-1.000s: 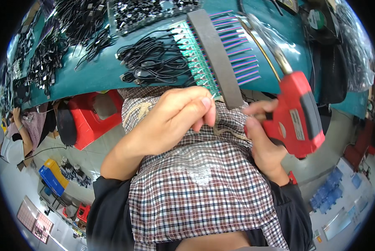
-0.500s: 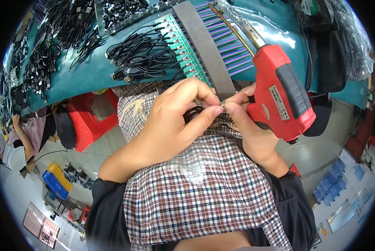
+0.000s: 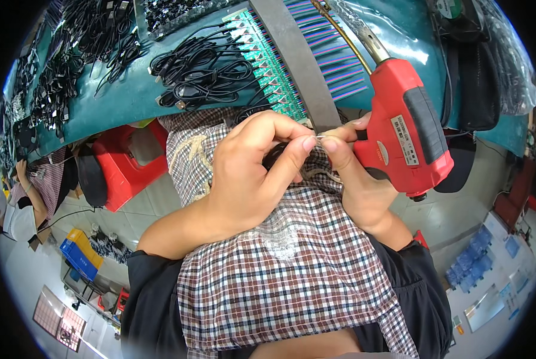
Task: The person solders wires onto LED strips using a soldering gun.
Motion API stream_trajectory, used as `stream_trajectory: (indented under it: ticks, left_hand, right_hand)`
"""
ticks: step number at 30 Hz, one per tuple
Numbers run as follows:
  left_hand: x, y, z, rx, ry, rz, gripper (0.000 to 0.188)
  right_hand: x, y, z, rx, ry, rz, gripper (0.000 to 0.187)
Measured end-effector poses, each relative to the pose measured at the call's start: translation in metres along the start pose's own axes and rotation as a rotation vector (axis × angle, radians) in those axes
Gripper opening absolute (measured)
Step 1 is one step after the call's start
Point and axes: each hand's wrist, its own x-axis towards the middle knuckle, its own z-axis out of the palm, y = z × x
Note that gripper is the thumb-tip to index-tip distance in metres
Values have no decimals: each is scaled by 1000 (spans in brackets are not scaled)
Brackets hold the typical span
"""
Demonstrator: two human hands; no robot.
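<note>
My left hand (image 3: 244, 164) is closed in a pinch, thumb against index finger, on the end of a thin pale wire (image 3: 320, 137). My right hand (image 3: 360, 185) pinches the wire's other side with thumb and forefinger. That same hand also holds a red soldering gun (image 3: 393, 137) with a black grip, its metal barrel and brass-coloured tube angled up over the table. Just beyond the fingertips, a grey bar (image 3: 295, 57) lies across a row of green circuit boards (image 3: 274, 78). Black cables run from the boards' left side; the rest of the wire is hidden by my hands.
Coiled black cables (image 3: 202, 75) lie left of the boards on the teal table (image 3: 124, 96). Striped coloured strips (image 3: 333, 60) extend to their right. More cable bundles (image 3: 55, 90) fill the far left. A red stool (image 3: 130, 167) and another person's arm (image 3: 34, 194) are to the left.
Both hands' fingertips have risen slightly toward the bar, still pinching the wire. The soldering gun has shifted a little to the right and up in the picture.
</note>
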Motion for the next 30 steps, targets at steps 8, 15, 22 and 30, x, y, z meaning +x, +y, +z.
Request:
stream_trajectory:
  ticks: [8, 15, 22, 30]
  left_hand:
    - [-1, -4, 4, -83, 41, -56, 7]
    - [14, -12, -20, 648, 166, 321, 6]
    - [20, -20, -18, 738, 189, 323, 8]
    - [27, -22, -17, 797, 183, 366, 7]
  right_hand:
    - [-1, 1, 4, -10, -1, 8, 5]
    - [-13, -6, -23, -224, -33, 123, 4]
    - [-54, -19, -72, -331, -281, 221, 27]
    - [-65, -19, -81, -446, -256, 238, 17]
